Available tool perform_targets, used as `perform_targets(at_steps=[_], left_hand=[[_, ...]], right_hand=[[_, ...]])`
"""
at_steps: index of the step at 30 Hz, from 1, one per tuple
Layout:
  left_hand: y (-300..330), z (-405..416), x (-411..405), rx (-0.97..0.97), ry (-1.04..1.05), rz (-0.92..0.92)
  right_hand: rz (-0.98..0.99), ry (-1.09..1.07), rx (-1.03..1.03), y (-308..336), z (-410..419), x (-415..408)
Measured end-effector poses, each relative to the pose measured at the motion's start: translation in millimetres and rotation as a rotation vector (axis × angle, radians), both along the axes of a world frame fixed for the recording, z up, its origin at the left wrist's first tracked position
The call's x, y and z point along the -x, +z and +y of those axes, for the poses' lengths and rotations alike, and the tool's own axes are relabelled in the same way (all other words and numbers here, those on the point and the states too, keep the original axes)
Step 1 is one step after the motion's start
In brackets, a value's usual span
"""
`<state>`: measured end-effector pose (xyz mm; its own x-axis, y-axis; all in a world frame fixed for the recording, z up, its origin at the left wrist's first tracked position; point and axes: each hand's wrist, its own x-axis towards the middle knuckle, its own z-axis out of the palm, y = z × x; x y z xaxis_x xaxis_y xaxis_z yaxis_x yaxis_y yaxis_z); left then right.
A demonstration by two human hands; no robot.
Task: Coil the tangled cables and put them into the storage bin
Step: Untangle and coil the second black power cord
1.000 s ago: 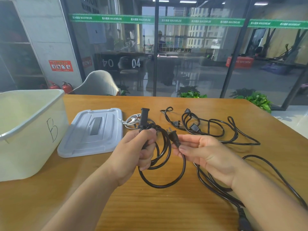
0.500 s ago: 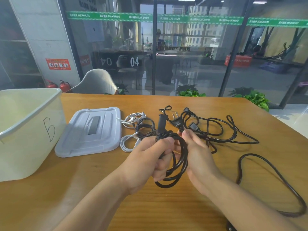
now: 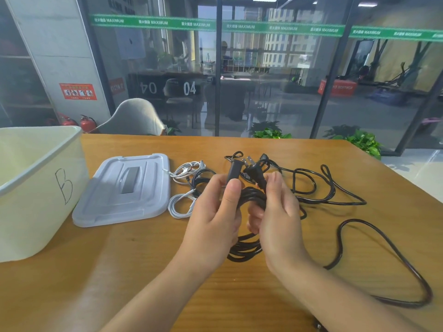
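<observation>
Your left hand point(image 3: 215, 221) and right hand point(image 3: 278, 219) grip a black coiled cable point(image 3: 249, 200) at table centre; the bin point(image 3: 36, 188) sits at nine o'clock. Its loose tail could snag, loosening the coil.

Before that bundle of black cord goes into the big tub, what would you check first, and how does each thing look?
1. Coil held firmly: ok. The left hand and right hand both grip the black coil.
2. Both ends gathered: ok. The pronged plug and the other connector stick up above the fingers.
3. Coil tied or secured: cannot tell; no tie shows.
4. Bin open: ok. The storage bin has no lid on; the lid lies beside it on the table.
5. Path to the bin: ok, though the white cables lie near the lid.
6. All cables coiled: not ok. Loose black cable sprawls to the right.
</observation>
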<state>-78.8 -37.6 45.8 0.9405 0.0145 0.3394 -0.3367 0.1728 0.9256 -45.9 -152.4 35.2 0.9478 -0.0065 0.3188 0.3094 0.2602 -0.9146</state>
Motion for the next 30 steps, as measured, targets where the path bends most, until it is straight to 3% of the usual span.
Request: perform_targets(at_steps=[4,9,17,21,30], left_hand=[[0,1,-1,-0.103,0.059,-0.043],[1,4,-1,-0.136,0.105,-0.1],[-1,-5,3,-0.315,0.278,-0.214],[-6,-6,2,-0.444,0.27,-0.161],[-7,-5,4,-0.372,0.253,-0.184]], right_hand=[[-0.163,0.057,0.113,-1,-3,4],[-0.318,-0.024,0.279,-2,-1,10],[-0.263,-0.019,0.189,0,-2,9],[-0.236,0.006,0.147,1,-6,6],[-0.188,-0.033,0.185,9,-4,5]])
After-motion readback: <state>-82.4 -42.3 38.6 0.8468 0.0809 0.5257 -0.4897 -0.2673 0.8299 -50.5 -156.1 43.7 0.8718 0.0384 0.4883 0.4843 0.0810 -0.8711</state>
